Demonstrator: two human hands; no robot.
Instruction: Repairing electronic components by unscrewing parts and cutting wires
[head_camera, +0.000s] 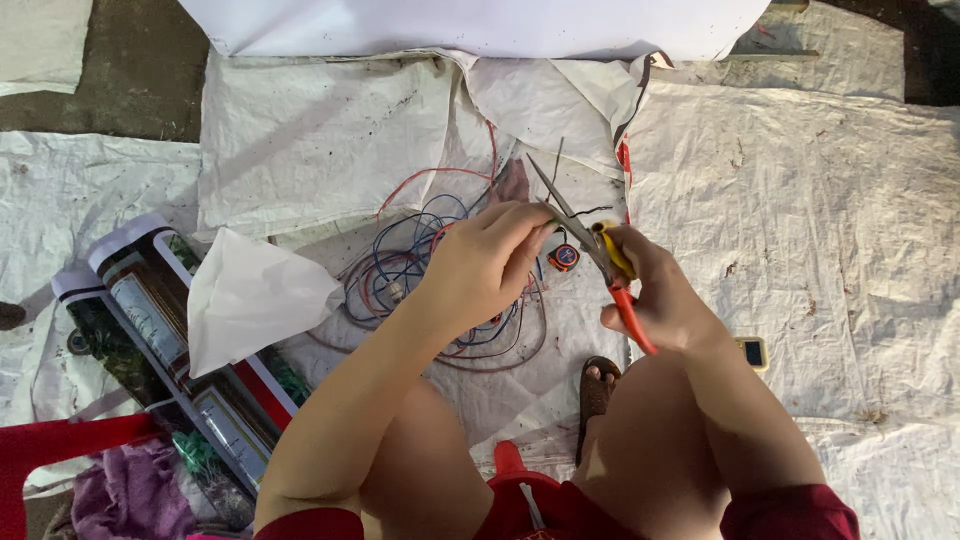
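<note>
Got my right hand (665, 295) gripping the scissors (590, 245), blades parted, while my left hand (485, 265) fingers pinch a thin wire (590, 213) taut at the blades. Wire tangle (430, 280) sits just below-left of the scissors on the white sheet (800, 200).

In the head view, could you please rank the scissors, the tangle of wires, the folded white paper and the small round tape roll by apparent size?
1. Tangle of wires
2. Folded white paper, looks close to the wires, so this order is unsure
3. Scissors, held by the right hand
4. Small round tape roll
</note>
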